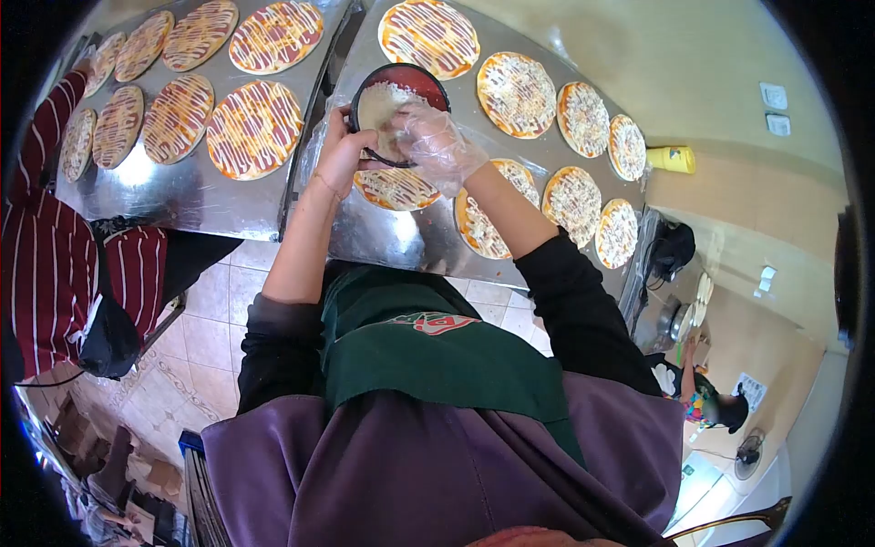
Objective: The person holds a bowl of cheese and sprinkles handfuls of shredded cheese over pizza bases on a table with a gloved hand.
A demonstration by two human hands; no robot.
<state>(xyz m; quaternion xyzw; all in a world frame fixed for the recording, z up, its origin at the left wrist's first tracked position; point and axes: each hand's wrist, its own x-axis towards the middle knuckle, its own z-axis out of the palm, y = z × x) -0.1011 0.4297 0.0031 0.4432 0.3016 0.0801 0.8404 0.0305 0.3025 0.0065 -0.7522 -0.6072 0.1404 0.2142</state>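
A dark-rimmed bowl [426, 84] with white shredded cheese [383, 102] inside is tilted above the metal table [374, 235]. My left hand [346, 150] is bare and wrapped round the bowl's left side, thumb near the rim. Inside the bowl's right part is my right hand [433, 137], in a clear plastic glove, its fingers bent together at the cheese; what they pinch is too small to make out. Partly under the bowl and hands lies a pizza [396, 190]. To the right, several pizzas [516, 95] carry white shreds; one at the top [428, 38] shows stripes of sauce.
On the left, a second metal table [246, 205] holds several striped pizzas [254, 130]. Beside it stands a person in a striped red top [55, 273]. A yellow container [673, 159] is near the right table's far end. Another person [702, 401] is at the far right.
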